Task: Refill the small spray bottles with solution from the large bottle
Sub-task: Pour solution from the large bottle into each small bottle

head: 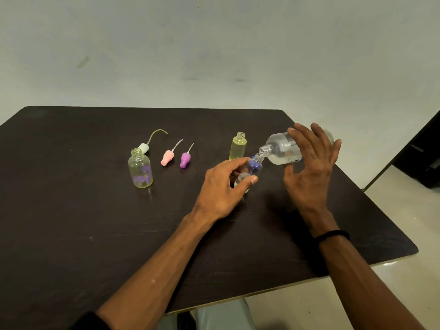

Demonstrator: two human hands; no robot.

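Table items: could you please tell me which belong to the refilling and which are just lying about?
In use: large bottle in right hand; small clear bottle in left hand.
Waiting: yellow bottle, round bottle, white, pink and purple spray caps.

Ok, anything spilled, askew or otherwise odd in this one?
No spill shows on the table. The large bottle is tipped mouth-down into the small clear bottle on purpose. The three pump heads, white, pink and purple, lie loose, as expected while refilling.
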